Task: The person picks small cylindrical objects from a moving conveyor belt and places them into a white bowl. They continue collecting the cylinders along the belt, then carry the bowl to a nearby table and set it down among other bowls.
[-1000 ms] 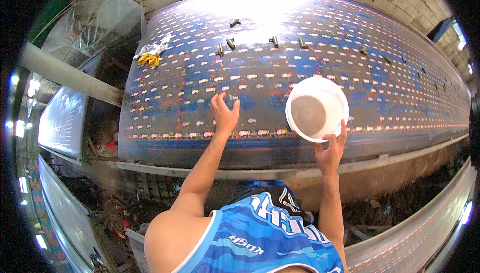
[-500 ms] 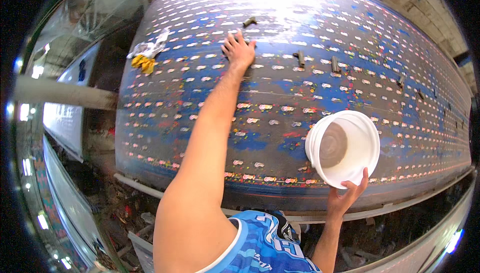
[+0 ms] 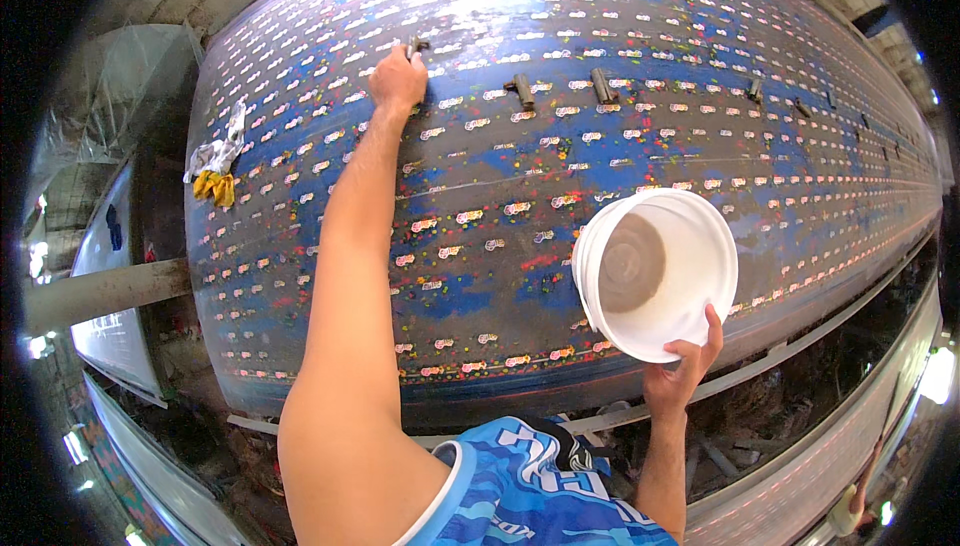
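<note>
My left hand [image 3: 398, 81] reaches far out over a long, dark, patterned surface [image 3: 350, 326]. Its fingers are closed on a small dark metal piece [image 3: 418, 45], which sticks out past the fingertips. With my right hand [image 3: 685, 366] I grip the near rim of a white plastic bucket [image 3: 700, 316]. The bucket is tilted, and greyish-brown liquid or paste [image 3: 632, 262] shows inside it. To the right of my left hand, similar dark pieces lie on the surface, among them a T-shaped one [image 3: 524, 93] and a short tubular one [image 3: 604, 86].
A white cloth [image 3: 215, 156] and a yellow cloth [image 3: 214, 189] lie at the surface's left edge. A pale rail [image 3: 780, 358] runs along its near side. A thick pipe [image 3: 110, 296] meets it at the left. Another person [image 3: 850, 508] shows at the lower right.
The view has shifted right. My left hand has moved forward from spread fingers on the surface to closing on the dark metal piece. The bucket stays in my right hand.
</note>
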`<action>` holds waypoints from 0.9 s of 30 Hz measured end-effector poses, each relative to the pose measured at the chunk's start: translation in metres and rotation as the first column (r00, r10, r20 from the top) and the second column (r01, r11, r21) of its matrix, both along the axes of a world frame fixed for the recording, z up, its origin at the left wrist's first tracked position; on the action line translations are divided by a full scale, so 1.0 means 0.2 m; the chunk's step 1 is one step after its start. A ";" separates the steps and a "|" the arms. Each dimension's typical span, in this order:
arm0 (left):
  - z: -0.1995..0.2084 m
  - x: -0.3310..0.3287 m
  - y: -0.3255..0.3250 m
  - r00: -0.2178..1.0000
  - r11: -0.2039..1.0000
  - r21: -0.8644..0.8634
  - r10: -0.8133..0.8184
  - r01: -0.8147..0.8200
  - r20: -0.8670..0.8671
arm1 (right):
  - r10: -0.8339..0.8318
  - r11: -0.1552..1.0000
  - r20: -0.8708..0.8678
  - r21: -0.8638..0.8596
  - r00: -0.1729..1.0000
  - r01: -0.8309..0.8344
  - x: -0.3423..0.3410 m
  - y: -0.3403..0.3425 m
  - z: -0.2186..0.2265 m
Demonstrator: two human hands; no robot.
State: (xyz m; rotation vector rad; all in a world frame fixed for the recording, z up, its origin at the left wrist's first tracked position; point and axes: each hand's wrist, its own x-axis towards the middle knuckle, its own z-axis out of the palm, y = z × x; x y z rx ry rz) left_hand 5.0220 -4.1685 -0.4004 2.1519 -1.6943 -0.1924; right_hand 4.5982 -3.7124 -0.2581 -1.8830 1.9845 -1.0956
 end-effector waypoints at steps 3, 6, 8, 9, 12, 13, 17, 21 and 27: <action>0.03 -0.11 0.17 0.997 0.998 -0.052 -0.041 0.045 0.070 | 0.026 1.000 -0.030 0.009 0.999 -0.026 0.00 -0.01 0.03; 0.06 -0.22 0.35 0.970 0.967 -0.154 -0.174 0.201 0.170 | 0.025 1.000 -0.031 0.004 0.999 -0.025 -0.01 -0.01 0.03; 0.06 -0.24 0.49 0.938 0.910 -0.267 -0.263 0.319 0.224 | 0.030 1.000 -0.012 0.005 0.999 -0.029 -0.01 0.00 0.04; 0.06 -0.23 0.55 0.920 0.878 -0.299 -0.309 0.373 0.240 | 0.027 1.000 0.010 0.012 1.000 -0.027 -0.01 0.01 0.05; 0.11 -0.28 0.60 0.882 0.865 -0.284 -0.305 0.414 0.359 | 0.024 0.999 0.047 -0.023 0.999 -0.023 0.00 0.03 0.02; 0.14 -0.29 0.59 0.866 0.874 -0.260 -0.284 0.410 0.411 | 0.020 0.999 0.052 -0.035 0.998 -0.018 -0.01 0.03 0.02; 0.15 -0.35 0.58 0.933 0.962 -0.084 -0.229 0.261 0.277 | 0.048 0.999 0.008 -0.025 0.999 -0.047 -0.04 0.02 0.05; 0.33 -0.59 0.69 0.972 0.964 -0.257 -0.124 0.071 -0.197 | 0.049 0.998 0.065 -0.031 0.997 -0.047 -0.02 0.00 0.02; 0.92 -1.19 1.33 0.657 0.669 -0.637 -0.682 0.383 -0.322 | 0.013 1.000 0.045 0.005 0.999 -0.014 -0.03 0.01 0.05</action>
